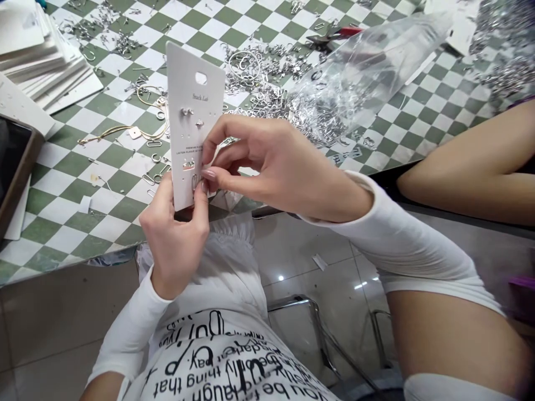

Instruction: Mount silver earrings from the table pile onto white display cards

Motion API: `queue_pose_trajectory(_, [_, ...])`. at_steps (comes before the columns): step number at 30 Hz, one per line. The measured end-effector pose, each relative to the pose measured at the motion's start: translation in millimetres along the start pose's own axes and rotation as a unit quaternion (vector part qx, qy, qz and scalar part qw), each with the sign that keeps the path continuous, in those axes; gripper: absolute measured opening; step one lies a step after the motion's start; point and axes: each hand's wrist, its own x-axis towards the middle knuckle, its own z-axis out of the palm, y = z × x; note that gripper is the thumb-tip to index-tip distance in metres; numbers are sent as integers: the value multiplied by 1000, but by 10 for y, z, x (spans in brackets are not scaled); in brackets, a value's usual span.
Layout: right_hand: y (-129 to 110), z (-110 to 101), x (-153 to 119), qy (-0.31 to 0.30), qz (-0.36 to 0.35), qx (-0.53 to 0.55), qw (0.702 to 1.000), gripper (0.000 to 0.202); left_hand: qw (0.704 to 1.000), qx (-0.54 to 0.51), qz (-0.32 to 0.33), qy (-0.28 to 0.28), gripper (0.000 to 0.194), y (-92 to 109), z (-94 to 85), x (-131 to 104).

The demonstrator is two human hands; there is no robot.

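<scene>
A white earring card (pixel 179 83) stands tilted above the table's front edge, with small silver studs (pixel 186 112) fixed in its upper half. My left hand (pixel 175 228) grips the card by its lower end, thumb across the front. Near the card's lower right edge, the thumb and fingers of my right hand (pixel 259 161) are pinched together, close to my left thumb. A thin silver link-shaped piece (pixel 194 181) shows on the card beside the fingertips. Whether my right fingers hold the card's edge or a small piece is hidden.
Loose silver jewellery parts (pixel 267 83) lie heaped behind the card, some inside a clear plastic bag (pixel 359 72). Red-handled pliers (pixel 334 36) rest behind. Gold chains (pixel 142 131), stacked white cards (pixel 50 61) and a dark brown-edged device (pixel 16 167) are leftward. Another person's arm (pixel 472 150) rests at right.
</scene>
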Motion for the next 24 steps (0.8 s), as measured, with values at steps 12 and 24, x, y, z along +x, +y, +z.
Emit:
queue_pose_trajectory(12, [-100,-199,3,-50,50,-6,997,14,996,-66,-30,-48,3,30,-32,4])
queue_pose_trajectory(24, [51,-113,-150,-10,72,143,987,26,970,-178,-120,-112,8,196,-121,94])
